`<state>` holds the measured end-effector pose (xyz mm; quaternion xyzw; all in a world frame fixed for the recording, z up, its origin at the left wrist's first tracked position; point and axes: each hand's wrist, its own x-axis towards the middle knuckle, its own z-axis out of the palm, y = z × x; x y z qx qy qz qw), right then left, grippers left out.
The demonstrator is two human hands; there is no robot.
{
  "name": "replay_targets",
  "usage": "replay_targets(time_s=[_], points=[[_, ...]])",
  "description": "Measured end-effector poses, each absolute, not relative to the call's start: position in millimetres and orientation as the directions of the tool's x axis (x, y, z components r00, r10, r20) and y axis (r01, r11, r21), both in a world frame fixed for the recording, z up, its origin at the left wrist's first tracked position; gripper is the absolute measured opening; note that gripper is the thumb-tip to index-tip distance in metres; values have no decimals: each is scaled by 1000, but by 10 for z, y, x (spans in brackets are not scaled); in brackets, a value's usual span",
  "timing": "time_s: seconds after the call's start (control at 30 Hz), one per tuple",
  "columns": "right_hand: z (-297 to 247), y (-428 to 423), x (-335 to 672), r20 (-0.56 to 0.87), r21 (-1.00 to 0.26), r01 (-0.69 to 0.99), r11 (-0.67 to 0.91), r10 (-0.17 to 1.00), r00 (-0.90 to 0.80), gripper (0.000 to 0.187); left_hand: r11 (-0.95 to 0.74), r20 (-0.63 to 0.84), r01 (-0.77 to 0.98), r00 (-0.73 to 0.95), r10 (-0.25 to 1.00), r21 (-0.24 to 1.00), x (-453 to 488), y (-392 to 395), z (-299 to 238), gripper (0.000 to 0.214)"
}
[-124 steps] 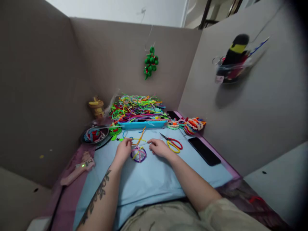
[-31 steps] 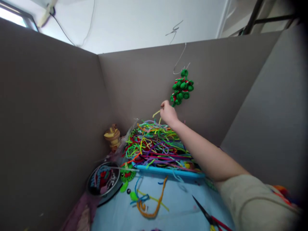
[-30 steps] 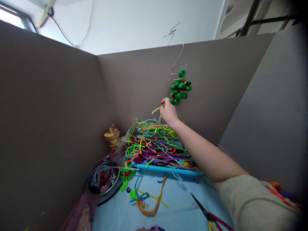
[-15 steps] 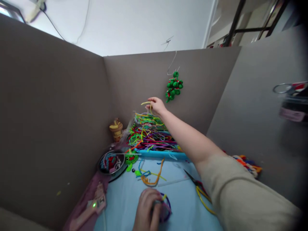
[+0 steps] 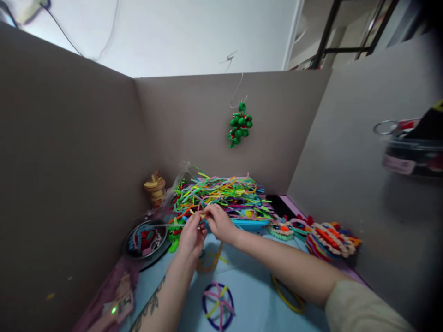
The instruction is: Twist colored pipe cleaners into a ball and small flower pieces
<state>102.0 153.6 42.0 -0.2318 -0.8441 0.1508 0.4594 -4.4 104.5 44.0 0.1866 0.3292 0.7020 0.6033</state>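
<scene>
My left hand [image 5: 190, 237] and my right hand [image 5: 218, 224] meet fingertip to fingertip just in front of the pile of coloured pipe cleaners [image 5: 221, 191]. Both are closed in a pinch on a thin pipe cleaner; its colour is hard to make out. The pile lies in a blue tray [image 5: 251, 224] against the back wall. A purple ring with pink and yellow spokes [image 5: 218, 305] lies loose on the light blue mat [image 5: 249, 309], nearer to me than both hands. An orange pipe cleaner [image 5: 209, 264] curls under my wrists.
Brown cardboard walls close in three sides. A round tin dish [image 5: 143, 240], a wooden toy [image 5: 154, 186] and a pink glue gun [image 5: 116, 308] are at the left. Woven pieces [image 5: 328, 240], a dark phone [image 5: 279, 205] and yellow scissor handles [image 5: 286, 297] are at the right. A green ornament [image 5: 239, 127] hangs on the back wall.
My right hand has come down from above the pile to the tray's front. My left hand has let go of the purple ring and risen to meet it.
</scene>
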Motion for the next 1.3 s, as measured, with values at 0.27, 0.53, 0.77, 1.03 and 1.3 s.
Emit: replay_targets(time_s=[0.27, 0.53, 0.77, 1.03, 1.3], points=[[432, 1987, 1199, 590, -213, 503, 838, 520, -617, 28, -135, -88, -623, -314, 945, 770, -8, 988, 435, 26], [692, 2782, 1215, 351, 0, 801, 599, 750, -561, 31, -578, 179, -399, -692, 699, 712, -761, 732, 794, 13], [550, 3119, 1198, 225, -123, 909, 397, 904, -364, 35, -607, 37, -454, -781, 624, 652, -1115, 495, 902, 9], [779, 2987, 1527, 466, -459, 543, 703, 711, -526, 28, -534, 44, -504, -698, 715, 679, -775, 317, 763, 13], [1081, 1135, 1598, 744, -459, 256, 851, 526, -412, 23, -533, 218, -455, -580, 785, 713, -277, -103, 596, 15]])
